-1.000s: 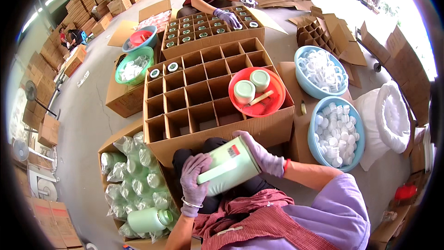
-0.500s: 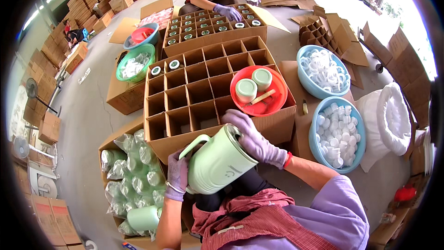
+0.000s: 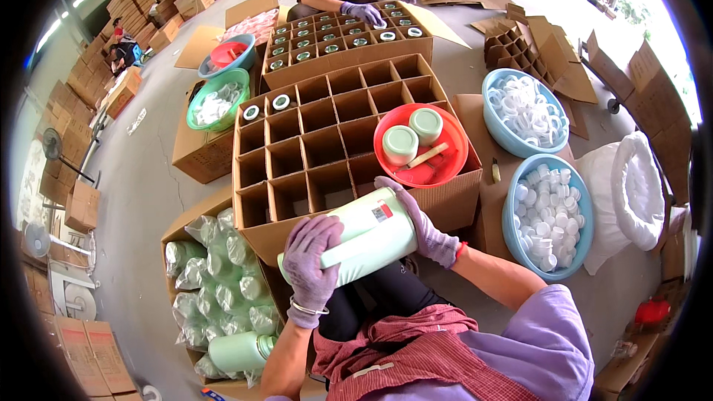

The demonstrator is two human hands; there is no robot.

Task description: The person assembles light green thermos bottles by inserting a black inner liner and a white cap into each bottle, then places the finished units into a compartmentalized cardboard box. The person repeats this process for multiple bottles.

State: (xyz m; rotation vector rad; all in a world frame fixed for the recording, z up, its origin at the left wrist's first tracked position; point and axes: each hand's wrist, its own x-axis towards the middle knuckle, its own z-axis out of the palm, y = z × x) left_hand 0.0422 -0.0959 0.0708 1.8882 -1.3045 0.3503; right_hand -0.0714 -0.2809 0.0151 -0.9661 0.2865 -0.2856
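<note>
A pale green jug (image 3: 375, 245) with a handle lies tilted on its side between my hands, above my lap. My left hand (image 3: 312, 256) is closed around its handle, and my right hand (image 3: 425, 229) grips the far right end; a small red-and-white sticker shows near there. Just beyond stands a divided carton (image 3: 256, 240), with two round tops in its left cells. On its right corner rests a red bowl (image 3: 417, 176) holding two green cup-like pieces (image 3: 401, 144) and a wooden-handled tool (image 3: 428, 155). Which end of the jug is its mouth is hidden.
At left, a carton holds several plastic-wrapped green pieces (image 3: 223, 293) and an unwrapped green container (image 3: 236, 353). Blue basins of white rings (image 3: 520, 104) and white caps (image 3: 546, 215) stand right, beside a white sack (image 3: 601, 178). A co-worker's gloved hand (image 3: 362, 12) reaches over another carton.
The jug has been turned, so a stickered side now faces up. My left hand has moved from beneath the handle to over it; my right hand has shifted along the end.
</note>
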